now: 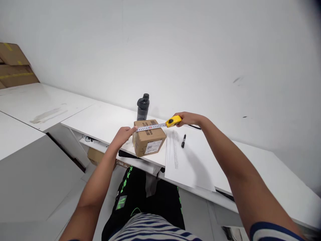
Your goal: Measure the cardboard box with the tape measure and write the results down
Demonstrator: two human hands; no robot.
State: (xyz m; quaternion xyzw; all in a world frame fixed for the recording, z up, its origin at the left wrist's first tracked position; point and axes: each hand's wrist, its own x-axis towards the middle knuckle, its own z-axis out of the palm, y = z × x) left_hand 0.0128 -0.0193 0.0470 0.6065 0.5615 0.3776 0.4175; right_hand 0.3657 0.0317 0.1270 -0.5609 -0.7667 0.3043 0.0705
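Observation:
A small cardboard box [149, 140] with a white label sits near the front edge of a white desk [250, 160]. My right hand [188, 118] is closed around a yellow tape measure [173, 121] just right of the box. Its white tape [151, 127] is stretched across the box's top. My left hand [123, 134] pinches the tape's end against the box's left top edge.
A dark bottle [143, 107] stands right behind the box. A black marker [183, 140] and a clear ruler [175, 152] lie on white paper sheets [188, 164] to the right. A black cable runs behind my right hand. Cardboard boxes [13, 65] are stacked far left.

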